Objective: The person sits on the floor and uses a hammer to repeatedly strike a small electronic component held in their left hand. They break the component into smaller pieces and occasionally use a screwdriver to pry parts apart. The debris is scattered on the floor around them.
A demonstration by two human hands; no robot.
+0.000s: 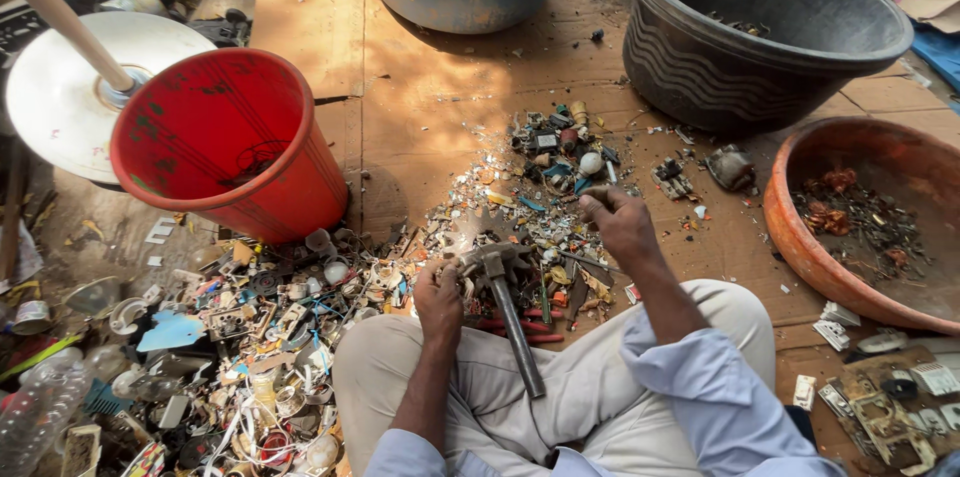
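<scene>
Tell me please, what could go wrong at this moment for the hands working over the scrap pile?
1. The left hand holds a small piece beside the hammer head; a blow could catch the fingers.
2. The right hand picks bare among sharp broken bits in the scrap pile, so a cut seems possible.
3. Fragments could fly up toward the person.

Matt metal hammer (508, 287) — glossy red plastic bucket (225, 142).

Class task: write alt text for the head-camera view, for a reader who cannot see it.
A seated person's left hand rests by a hammer while the right hand reaches into a pile of small scrap parts on a cardboard floor. Around it stand a red bucket, a black tub and a brown basin.
</scene>
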